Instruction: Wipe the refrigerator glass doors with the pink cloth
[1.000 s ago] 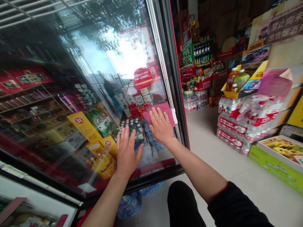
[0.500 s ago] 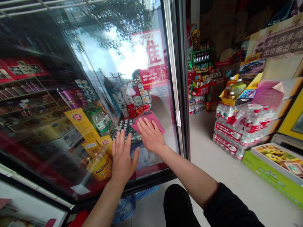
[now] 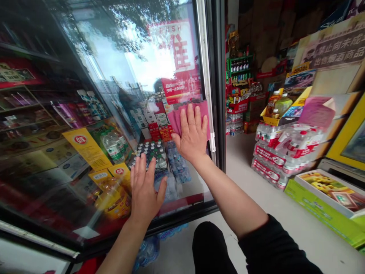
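Note:
A pink cloth is pressed against the glass door, near its right edge. My right hand holds it there under the palm, fingers stretched upward over it. Part of the cloth is hidden behind the hand. Lower and to the left, my left hand is open with fingers apart, on or very close to the glass; contact cannot be made out. A red and white push sticker is on the door above the cloth. Through the pane show several bottles and yellow boxes, mixed with reflections of trees and sky.
The door's black frame stands right of the cloth. Shrink-wrapped bottle packs are stacked on the floor to the right, beside a green carton. Blue-wrapped bottles lie below the door. My knee is under my arms.
My right hand has slid the cloth up and to the right across the glass, towards the frame. My left hand stays nearly in place. The view has shifted slightly.

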The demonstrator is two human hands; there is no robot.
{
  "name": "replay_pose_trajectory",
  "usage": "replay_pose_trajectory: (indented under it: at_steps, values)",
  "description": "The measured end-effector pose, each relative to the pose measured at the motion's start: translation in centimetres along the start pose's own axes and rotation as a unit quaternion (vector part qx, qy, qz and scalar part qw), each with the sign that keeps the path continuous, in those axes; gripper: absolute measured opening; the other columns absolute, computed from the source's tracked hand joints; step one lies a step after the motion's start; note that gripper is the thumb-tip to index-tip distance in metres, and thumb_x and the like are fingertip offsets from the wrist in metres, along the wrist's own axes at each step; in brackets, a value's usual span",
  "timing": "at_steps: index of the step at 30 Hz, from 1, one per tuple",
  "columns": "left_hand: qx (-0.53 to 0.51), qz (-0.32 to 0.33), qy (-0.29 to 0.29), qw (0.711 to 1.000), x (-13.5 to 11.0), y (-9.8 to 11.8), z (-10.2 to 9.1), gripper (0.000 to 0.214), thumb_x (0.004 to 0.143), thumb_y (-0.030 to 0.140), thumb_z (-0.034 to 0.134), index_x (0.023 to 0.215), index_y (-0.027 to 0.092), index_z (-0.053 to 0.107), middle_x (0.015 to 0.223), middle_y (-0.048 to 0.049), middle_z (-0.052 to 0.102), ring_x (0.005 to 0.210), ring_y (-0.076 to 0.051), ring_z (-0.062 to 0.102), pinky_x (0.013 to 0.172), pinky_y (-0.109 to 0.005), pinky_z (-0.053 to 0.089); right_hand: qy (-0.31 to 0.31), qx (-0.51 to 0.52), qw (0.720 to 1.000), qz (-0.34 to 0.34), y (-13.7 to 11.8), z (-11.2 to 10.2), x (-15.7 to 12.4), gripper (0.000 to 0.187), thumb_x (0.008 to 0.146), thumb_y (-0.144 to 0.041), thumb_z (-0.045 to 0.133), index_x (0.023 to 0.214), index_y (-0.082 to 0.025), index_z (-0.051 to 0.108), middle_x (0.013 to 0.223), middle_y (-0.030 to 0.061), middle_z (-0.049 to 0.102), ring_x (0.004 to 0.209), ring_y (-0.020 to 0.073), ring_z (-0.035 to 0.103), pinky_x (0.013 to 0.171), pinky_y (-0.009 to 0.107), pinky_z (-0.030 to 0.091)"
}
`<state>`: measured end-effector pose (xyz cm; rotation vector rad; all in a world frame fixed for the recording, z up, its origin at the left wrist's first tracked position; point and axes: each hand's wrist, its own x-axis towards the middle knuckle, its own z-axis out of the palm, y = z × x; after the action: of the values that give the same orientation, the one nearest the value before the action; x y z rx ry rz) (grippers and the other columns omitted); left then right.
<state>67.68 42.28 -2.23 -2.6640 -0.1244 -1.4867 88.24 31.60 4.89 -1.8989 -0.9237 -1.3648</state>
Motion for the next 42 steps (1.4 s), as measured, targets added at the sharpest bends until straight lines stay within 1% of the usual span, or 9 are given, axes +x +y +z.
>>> replay_pose_trajectory:
  at_steps: [12,19,22,25,27,31,36,39,42]
  values:
    - [-0.019,-0.001,-0.015,1.000,-0.6,0.5,1.1,0.084,0.102,0.033,0.067,0.175,0.024,0.026,0.183,-0.0178,0.020,0.171,-0.039,0.019,0.136,-0.064,0.023,-0.002,-0.032,0.999,0.017,0.5,1.7,-6.1,0.082,0.109,-0.057,0.045,0.174,-0.012,0.026,0.182,0.0190,0.028,0.173,0.0358,0.003,0.137,0.065,0.012]
    - [-0.017,0.000,-0.023,1.000,-1.1,0.5,1.4,0.085,0.102,0.033,0.066,0.175,0.023,0.024,0.183,-0.0187,0.023,0.170,-0.038,0.021,0.136,-0.063,0.023,-0.019,-0.023,0.999,0.017,1.5,3.1,-11.8,0.079,0.108,-0.059,0.047,0.172,-0.015,0.036,0.178,0.0203,0.037,0.172,0.0380,0.012,0.135,0.067,0.016]
    - [-0.019,-0.015,-0.035,0.999,-1.8,0.4,1.6,0.086,0.103,0.036,0.063,0.176,0.022,0.019,0.182,-0.0201,0.024,0.170,-0.039,0.020,0.135,-0.065,0.023,0.005,-0.020,0.998,0.055,0.4,3.8,-13.3,0.077,0.109,-0.054,0.045,0.171,-0.012,0.035,0.175,0.0245,0.039,0.170,0.0412,0.015,0.131,0.072,0.019]
    - [-0.020,-0.046,-0.042,0.998,-2.8,0.1,1.9,0.087,0.105,0.040,0.061,0.177,0.021,0.015,0.182,-0.0215,0.023,0.171,-0.040,0.018,0.135,-0.067,0.022,0.026,-0.019,0.996,0.088,-2.3,4.6,-13.8,0.079,0.108,-0.052,0.046,0.171,-0.006,0.033,0.173,0.0292,0.040,0.169,0.0442,0.017,0.129,0.075,0.020]
    - [-0.019,-0.063,-0.042,0.997,-3.5,-0.3,1.9,0.087,0.105,0.040,0.060,0.177,0.020,0.015,0.182,-0.0219,0.023,0.171,-0.039,0.018,0.135,-0.066,0.021,0.016,-0.007,0.998,0.065,-4.6,5.5,-13.8,0.079,0.108,-0.054,0.049,0.171,-0.009,0.036,0.172,0.0277,0.044,0.168,0.0431,0.022,0.131,0.073,0.019]
    - [-0.018,-0.083,-0.033,0.996,-4.3,-1.4,1.6,0.085,0.106,0.039,0.058,0.176,0.019,0.016,0.182,-0.0220,0.022,0.171,-0.038,0.016,0.136,-0.064,0.018,-0.006,0.025,1.000,-0.016,-9.1,7.7,-13.5,0.073,0.108,-0.059,0.051,0.170,-0.021,0.041,0.171,0.0173,0.050,0.167,0.0344,0.031,0.137,0.063,0.014]
    - [-0.013,-0.127,-0.028,0.991,-5.0,-2.4,0.5,0.084,0.107,0.040,0.056,0.177,0.020,0.013,0.183,-0.0224,0.018,0.172,-0.038,0.012,0.136,-0.066,0.017,-0.099,0.082,0.978,-0.161,-13.4,7.8,-11.7,0.060,0.115,-0.041,0.037,0.173,-0.027,0.031,0.181,0.0013,0.033,0.170,0.0203,0.024,0.139,0.046,0.022]
    - [-0.010,-0.147,-0.025,0.989,-5.5,-2.5,-0.1,0.084,0.107,0.040,0.055,0.177,0.020,0.012,0.183,-0.0230,0.016,0.172,-0.039,0.012,0.135,-0.068,0.018,-0.158,0.099,0.957,-0.222,-13.8,6.2,-10.3,0.061,0.116,-0.038,0.032,0.175,-0.025,0.025,0.184,-0.0018,0.022,0.171,0.0182,0.020,0.138,0.042,0.026]
    - [-0.003,-0.153,-0.032,0.988,-6.3,-2.7,-0.9,0.084,0.108,0.039,0.054,0.177,0.021,0.011,0.183,-0.0225,0.017,0.172,-0.038,0.011,0.135,-0.069,0.018,-0.179,0.101,0.945,-0.256,-11.8,4.4,-9.5,0.064,0.115,-0.037,0.034,0.176,-0.023,0.022,0.184,-0.0005,0.024,0.171,0.0179,0.021,0.140,0.041,0.020]
